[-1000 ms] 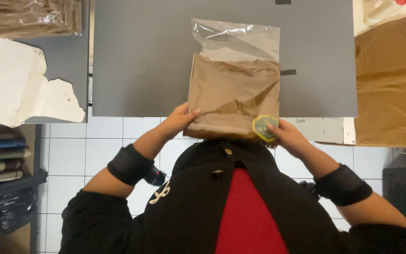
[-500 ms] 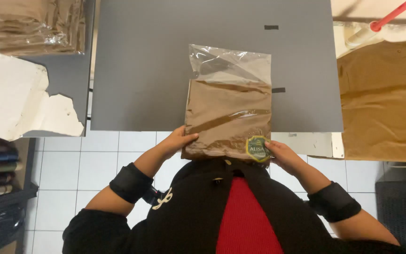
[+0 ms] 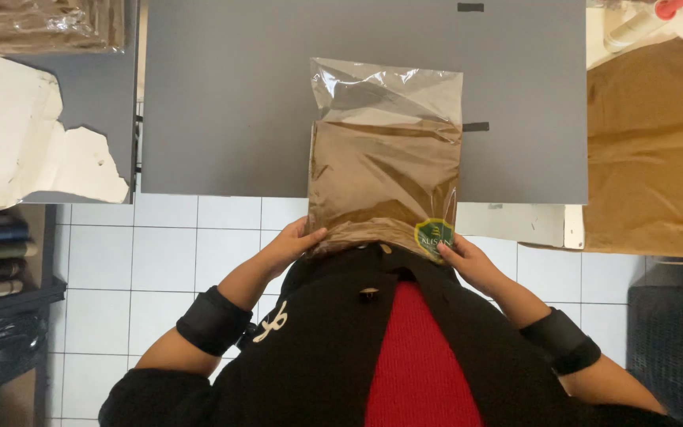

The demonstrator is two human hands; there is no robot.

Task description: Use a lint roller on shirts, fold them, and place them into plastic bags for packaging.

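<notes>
A glossy clear plastic bag [image 3: 386, 162] holding a folded brown garment is lying partly on the matte grey table [image 3: 231, 95], its near end overhanging the edge. A green shield-shaped sticker [image 3: 433, 235] is sitting at its lower right corner. The left hand [image 3: 292, 243] and right hand [image 3: 468, 261] are each pinching a lower corner. Torn white cardboard [image 3: 17, 134] is lying well apart at left; brown fabric [image 3: 654, 150] is spreading at right.

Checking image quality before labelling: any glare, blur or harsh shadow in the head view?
Head view: sharp, evenly lit; glare only on the clear bag top; left hand and right hand unblurred; soft shadows only.
</notes>
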